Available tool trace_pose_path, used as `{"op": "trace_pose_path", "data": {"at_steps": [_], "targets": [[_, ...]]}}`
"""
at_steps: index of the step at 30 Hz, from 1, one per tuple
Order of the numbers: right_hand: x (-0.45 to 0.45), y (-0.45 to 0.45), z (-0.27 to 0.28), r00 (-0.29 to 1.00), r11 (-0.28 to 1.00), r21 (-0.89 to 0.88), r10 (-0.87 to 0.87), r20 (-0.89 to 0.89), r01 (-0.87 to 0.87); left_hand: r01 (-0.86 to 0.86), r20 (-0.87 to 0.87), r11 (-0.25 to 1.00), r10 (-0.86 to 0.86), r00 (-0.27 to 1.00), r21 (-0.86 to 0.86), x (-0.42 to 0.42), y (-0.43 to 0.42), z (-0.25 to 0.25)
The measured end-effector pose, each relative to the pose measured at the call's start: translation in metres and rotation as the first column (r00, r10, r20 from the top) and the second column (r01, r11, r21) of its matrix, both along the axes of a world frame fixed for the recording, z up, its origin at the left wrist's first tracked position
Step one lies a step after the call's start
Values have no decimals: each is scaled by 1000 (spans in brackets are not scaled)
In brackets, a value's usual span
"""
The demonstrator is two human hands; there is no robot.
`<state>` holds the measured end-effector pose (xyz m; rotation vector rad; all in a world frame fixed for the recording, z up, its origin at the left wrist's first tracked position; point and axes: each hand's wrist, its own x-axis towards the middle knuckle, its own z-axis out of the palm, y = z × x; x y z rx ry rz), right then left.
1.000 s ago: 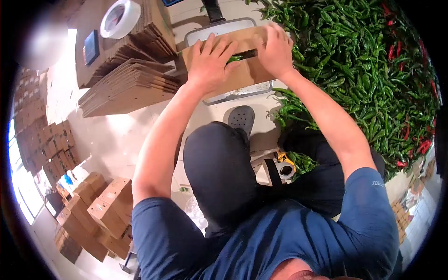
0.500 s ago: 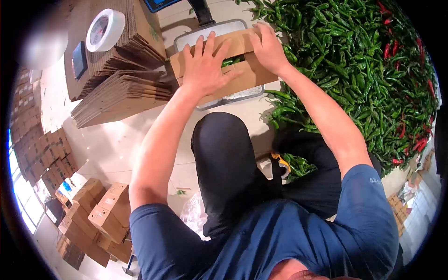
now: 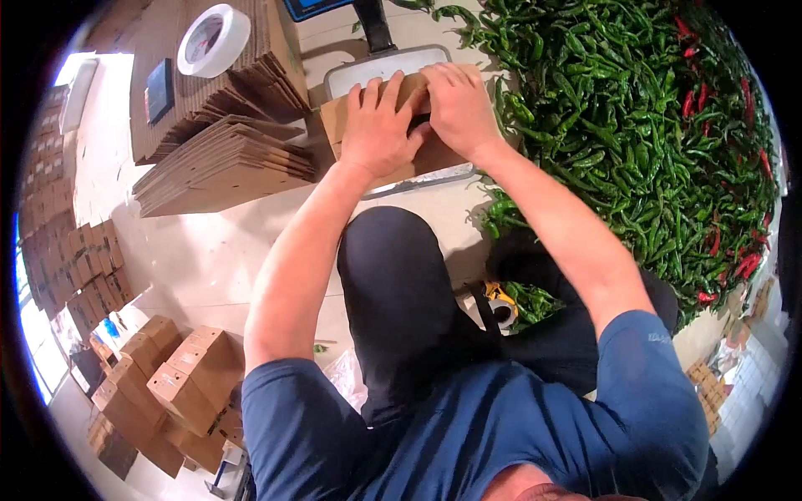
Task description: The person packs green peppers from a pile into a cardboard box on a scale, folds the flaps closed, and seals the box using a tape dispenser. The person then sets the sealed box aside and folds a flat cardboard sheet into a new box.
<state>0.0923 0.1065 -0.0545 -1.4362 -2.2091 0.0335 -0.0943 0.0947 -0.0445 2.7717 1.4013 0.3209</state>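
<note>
A cardboard box (image 3: 434, 159) sits on the metal platform of a scale (image 3: 418, 62), its top flaps pushed nearly together with a dark gap between them. Across the left part of the top lies my left hand (image 3: 380, 125), fingers spread over the flaps and thumb toward the gap. My right hand (image 3: 459, 108) is at the right part of the box, its fingers close together and curled over a flap by the gap. Part of the box top is hidden beneath both hands. The contents cannot be made out now.
Flattened cardboard boxes (image 3: 225, 171) are stacked at left, with a roll of white tape (image 3: 214, 40) and a dark flat object (image 3: 159, 90) on top. Green peppers (image 3: 601, 125), some red, cover the floor at right. A yellow tape dispenser (image 3: 499, 302) lies by my leg.
My right hand has shifted left and inward, its fingers now curled near the gap. The green pepper seen through the gap is no longer visible. My left hand stays spread on the box.
</note>
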Motion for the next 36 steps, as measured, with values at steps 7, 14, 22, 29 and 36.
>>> {"op": "trace_pose_path", "data": {"at_steps": [7, 14, 22, 29, 36], "targets": [[-41, -2, 12, 967, 969, -84, -218, 131, 230, -8, 323, 996, 36, 946, -90, -12, 5, -9], [-67, -10, 5, 966, 992, -115, -21, 257, 52, -84, 866, 893, 450, 219, -443, -7, 2, -7], [-70, -4, 19, 978, 983, -162, 113, 177, -84, 187, 871, 864, 413, 265, -467, -29, -5, 151], [-69, -9, 21, 976, 973, -215, 120, 181, -79, 362, 297, 904, -290, 910, -226, -116, -46, 227], [-71, -4, 34, 947, 917, -395, 177, 269, -60, 289, 132, 913, -261, 956, -287, -139, -74, 177]]}}
